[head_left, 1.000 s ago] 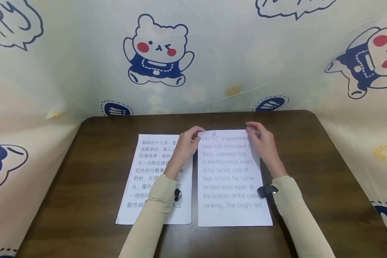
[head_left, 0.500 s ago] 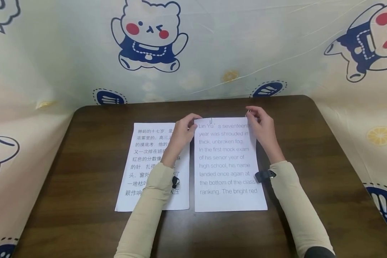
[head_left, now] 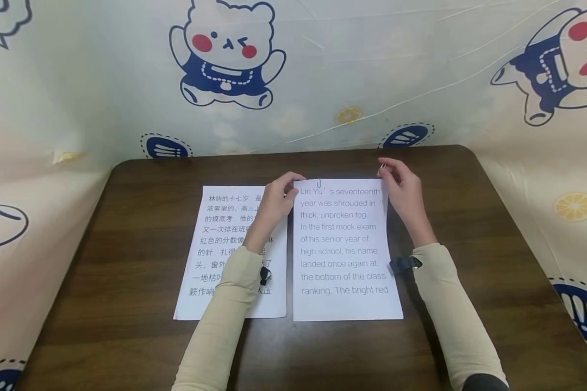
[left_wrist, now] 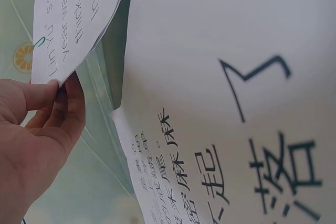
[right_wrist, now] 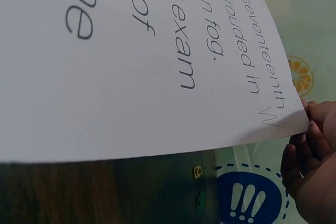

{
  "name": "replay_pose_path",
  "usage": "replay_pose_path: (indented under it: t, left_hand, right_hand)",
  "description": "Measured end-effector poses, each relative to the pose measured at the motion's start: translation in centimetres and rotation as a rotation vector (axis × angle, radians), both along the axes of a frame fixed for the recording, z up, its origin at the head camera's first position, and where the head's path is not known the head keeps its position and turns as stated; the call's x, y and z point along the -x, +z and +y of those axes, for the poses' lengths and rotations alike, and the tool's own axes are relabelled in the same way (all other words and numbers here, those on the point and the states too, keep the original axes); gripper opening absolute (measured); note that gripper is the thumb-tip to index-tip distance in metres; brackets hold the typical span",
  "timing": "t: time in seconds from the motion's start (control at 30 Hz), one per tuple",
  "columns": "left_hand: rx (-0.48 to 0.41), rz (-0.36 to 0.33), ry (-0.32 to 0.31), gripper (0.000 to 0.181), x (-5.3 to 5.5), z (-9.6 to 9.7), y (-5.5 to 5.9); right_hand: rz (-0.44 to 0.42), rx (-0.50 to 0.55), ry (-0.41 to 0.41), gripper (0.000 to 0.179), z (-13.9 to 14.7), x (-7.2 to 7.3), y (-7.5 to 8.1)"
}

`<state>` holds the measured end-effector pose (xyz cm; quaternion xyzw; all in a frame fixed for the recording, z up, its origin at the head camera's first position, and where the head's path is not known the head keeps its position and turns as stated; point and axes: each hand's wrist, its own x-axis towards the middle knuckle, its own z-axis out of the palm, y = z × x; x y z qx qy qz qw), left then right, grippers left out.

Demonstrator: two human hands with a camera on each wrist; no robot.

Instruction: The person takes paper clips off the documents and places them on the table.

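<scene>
In the head view a sheet of printed English text (head_left: 342, 255) lies on the right, a paper clip (head_left: 319, 183) on its top edge. My left hand (head_left: 275, 200) pinches the sheet's top left corner between thumb and fingers; the left wrist view shows this corner lifted. At the top right corner, my right hand (head_left: 405, 187) pinches a small shiny piece, which looks like a paper clip (head_left: 382, 167); its fingers partly hide it. In the right wrist view the fingertips are right at that corner, near a thin zigzag outline (right_wrist: 270, 118).
A stack of sheets with Chinese text (head_left: 215, 255) lies on the left, partly under my left forearm. On the brown table (head_left: 127, 260) by the far edge are a yellow clip (right_wrist: 197, 171) and a green clip (right_wrist: 200, 200). A printed curtain (head_left: 323, 70) surrounds the table.
The head view has shifted, so everything sits higher. My right hand has moved slightly right and away, uncovering the end of the top line. The left hand keeps its pinch.
</scene>
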<state>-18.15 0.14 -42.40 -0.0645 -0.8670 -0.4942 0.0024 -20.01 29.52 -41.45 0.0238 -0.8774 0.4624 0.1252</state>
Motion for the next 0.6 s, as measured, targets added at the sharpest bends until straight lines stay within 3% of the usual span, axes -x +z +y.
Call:
replay_pose_path:
  t: [0.6]
  left_hand:
    - [-0.013,-0.016,-0.012,0.031,0.1,0.0,-0.2]
  right_hand:
    - [-0.015,-0.053,-0.07,0.036,3.3,-0.1,0.6]
